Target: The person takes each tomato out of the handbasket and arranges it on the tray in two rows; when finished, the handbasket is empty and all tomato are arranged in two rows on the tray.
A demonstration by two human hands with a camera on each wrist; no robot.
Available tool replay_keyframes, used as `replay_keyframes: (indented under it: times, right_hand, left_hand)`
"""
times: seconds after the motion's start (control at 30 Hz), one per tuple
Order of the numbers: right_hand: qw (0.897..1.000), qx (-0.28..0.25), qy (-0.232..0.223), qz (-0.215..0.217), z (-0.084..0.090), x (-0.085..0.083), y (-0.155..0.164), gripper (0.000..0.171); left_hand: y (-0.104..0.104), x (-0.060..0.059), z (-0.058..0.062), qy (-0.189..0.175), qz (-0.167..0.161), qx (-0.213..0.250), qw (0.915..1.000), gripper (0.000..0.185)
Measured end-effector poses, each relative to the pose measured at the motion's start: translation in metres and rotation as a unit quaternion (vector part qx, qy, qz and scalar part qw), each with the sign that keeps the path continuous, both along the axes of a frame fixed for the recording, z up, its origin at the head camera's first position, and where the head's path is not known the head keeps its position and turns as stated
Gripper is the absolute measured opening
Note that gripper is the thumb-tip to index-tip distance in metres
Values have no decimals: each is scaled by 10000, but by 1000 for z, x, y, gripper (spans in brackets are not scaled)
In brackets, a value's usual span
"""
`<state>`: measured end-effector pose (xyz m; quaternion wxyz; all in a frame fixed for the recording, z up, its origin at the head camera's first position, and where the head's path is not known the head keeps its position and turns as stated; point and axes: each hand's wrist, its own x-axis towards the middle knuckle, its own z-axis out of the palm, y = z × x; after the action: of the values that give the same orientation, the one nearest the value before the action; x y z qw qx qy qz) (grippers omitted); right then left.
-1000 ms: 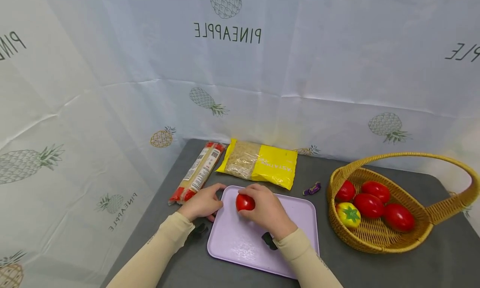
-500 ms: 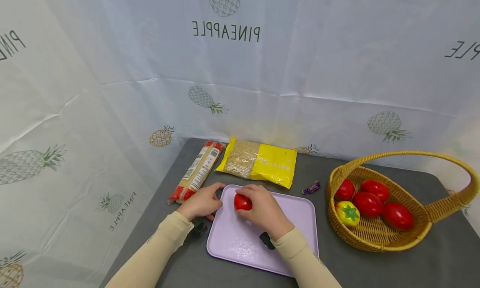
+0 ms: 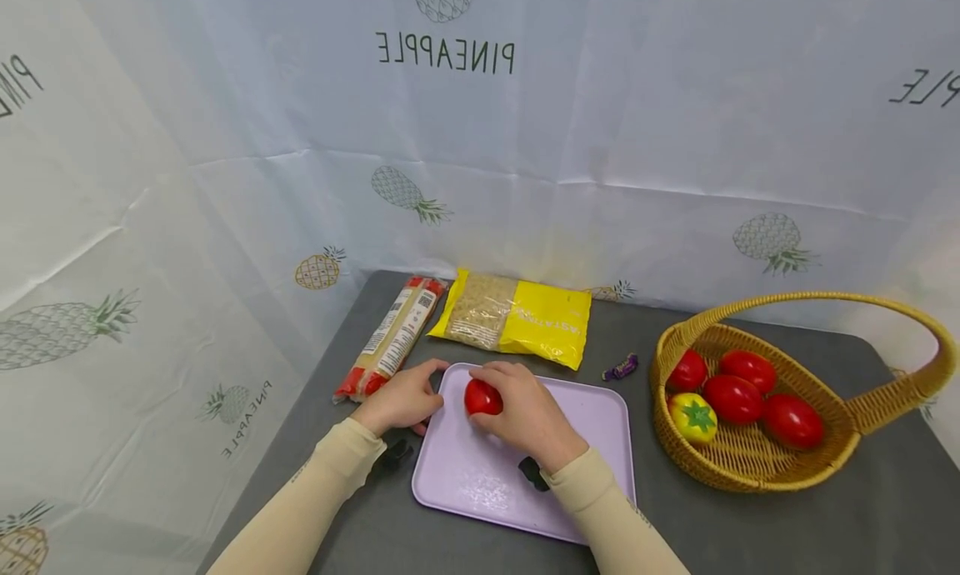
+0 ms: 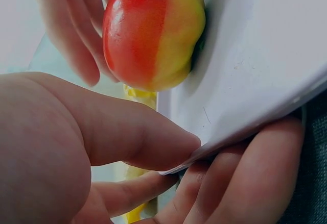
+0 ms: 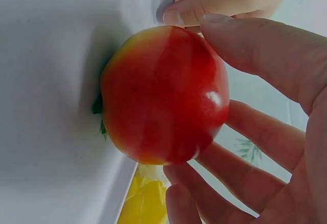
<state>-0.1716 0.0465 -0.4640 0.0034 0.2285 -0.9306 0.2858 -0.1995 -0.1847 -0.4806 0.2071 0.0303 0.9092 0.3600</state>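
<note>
1. In the head view we hold a red tomato point(image 3: 482, 397) with our right hand point(image 3: 525, 415), fingers curled round it, on the lilac tray point(image 3: 592, 442) near its far left corner. Our left hand point(image 3: 401, 400) grips the tray's far left edge, thumb on top. The tray lies at the near middle of the grey table point(image 3: 750, 525). A long pasta packet point(image 3: 390, 340) with red ends lies by the table's far left edge; its label print is too small to read. A yellow bag of grain point(image 3: 517, 317) lies along the far edge, and its lettering shows reversed and unreadable. A small purple sweet point(image 3: 621, 365) sits between tray and wicker basket point(image 3: 862, 425), which stands toward the right edge and holds four red tomatoes and one yellow one. The backdrop point(image 3: 675, 142) reads "PINEAPPLE", mirrored.

2. In the left wrist view our left thumb point(image 4: 127, 132) lies on the tray point(image 4: 265, 55) and the fingers curl beneath its edge, pinching it. The tomato point(image 4: 153, 32), red shading to yellow, rests on the tray.

3. In the right wrist view our right hand's fingers point(image 5: 255, 147) and thumb wrap the tomato point(image 5: 166, 94) closely; its green stalk end touches the tray point(image 5: 51, 81).
</note>
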Motion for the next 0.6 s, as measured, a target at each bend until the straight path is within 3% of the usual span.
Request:
replay_keyframes:
  times: [0.37, 0.6]
  right_hand:
    - [9997, -99, 132, -191, 21, 5, 15, 60]
    - [9977, -303, 281, -540, 34, 32, 67, 58]
  left_hand:
    - [-1, -3, 3, -63, 68, 96, 9999, 60]
    - [-4, -1, 1, -135, 10, 181, 9997, 61]
